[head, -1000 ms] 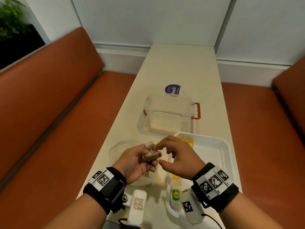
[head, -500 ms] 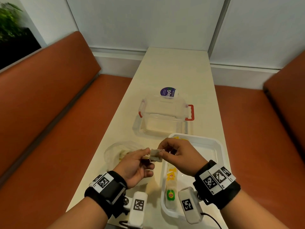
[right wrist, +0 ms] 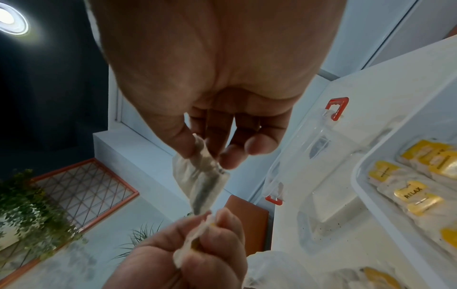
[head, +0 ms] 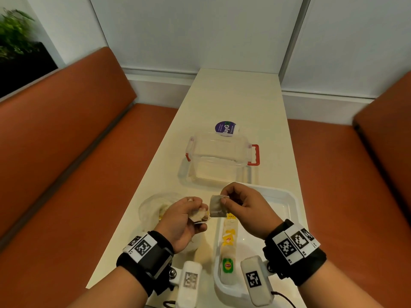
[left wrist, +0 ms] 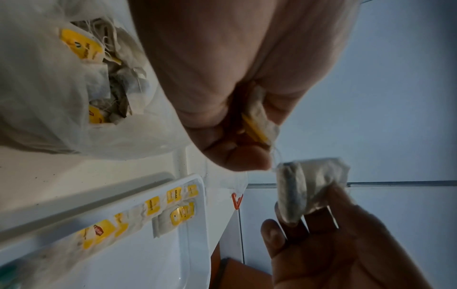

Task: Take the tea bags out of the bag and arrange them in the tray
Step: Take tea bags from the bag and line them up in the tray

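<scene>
My right hand (head: 224, 198) pinches one pale tea bag (head: 216, 206) by its top, just above the left rim of the white tray (head: 287, 196). My left hand (head: 198, 210) grips another tea bag (head: 200, 215) with a yellow tag (left wrist: 254, 125), close beside the first. A thin string (left wrist: 275, 154) appears to run between the two bags. Behind my left hand on the table lies the clear plastic bag (head: 153, 210), with several tea bags (left wrist: 111, 78) inside. A row of tea bags (head: 229, 241) lies along the tray's left side.
A clear container with red handles (head: 219, 158) stands just beyond the tray, with a purple round label (head: 225, 127) behind it. The narrow cream table (head: 233, 96) runs between two orange benches (head: 66, 163). The tray's right half (head: 273, 210) is bare.
My hands were together on a clump of tea bags. The right hand has drawn one bag away to the right, and the left keeps the other.
</scene>
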`<state>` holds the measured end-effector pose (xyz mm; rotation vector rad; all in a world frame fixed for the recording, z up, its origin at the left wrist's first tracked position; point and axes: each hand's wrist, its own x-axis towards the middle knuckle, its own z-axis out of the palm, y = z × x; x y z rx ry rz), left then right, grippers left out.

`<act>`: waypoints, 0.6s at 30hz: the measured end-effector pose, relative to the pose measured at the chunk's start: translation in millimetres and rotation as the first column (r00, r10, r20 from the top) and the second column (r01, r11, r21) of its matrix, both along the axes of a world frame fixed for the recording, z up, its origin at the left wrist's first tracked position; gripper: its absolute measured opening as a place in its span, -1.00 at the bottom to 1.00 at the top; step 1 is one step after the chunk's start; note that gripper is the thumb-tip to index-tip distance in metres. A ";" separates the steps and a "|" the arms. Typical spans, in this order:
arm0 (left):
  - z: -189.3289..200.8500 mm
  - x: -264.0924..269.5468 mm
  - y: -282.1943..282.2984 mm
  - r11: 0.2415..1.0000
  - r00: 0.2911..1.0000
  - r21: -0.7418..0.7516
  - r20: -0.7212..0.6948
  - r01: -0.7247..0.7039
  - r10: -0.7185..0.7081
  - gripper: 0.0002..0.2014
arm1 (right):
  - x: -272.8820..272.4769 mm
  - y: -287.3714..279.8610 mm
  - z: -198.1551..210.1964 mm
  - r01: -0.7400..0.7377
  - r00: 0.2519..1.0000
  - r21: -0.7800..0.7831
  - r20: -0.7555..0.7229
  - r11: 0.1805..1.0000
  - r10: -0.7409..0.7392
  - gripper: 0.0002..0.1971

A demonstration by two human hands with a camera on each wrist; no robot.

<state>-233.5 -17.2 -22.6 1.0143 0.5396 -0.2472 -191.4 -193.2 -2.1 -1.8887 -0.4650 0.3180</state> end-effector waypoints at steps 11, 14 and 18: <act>35.2 10.6 0.5 0.740 0.865 0.653 0.267 0.161 -0.424 -0.87 | 6.5 -6.1 9.0 0.033 0.999 0.100 -0.020 0.994 -0.031 -0.97; 40.5 13.2 -3.9 0.729 0.847 0.674 0.313 0.121 -0.430 -0.91 | 5.5 -6.8 7.1 0.066 0.998 0.130 -0.012 0.989 -0.065 -0.91; 42.5 12.7 -4.0 0.761 0.860 0.633 0.304 0.139 -0.409 -0.92 | 1.8 -6.5 -3.6 0.084 0.996 0.113 -0.041 0.990 -0.080 -0.94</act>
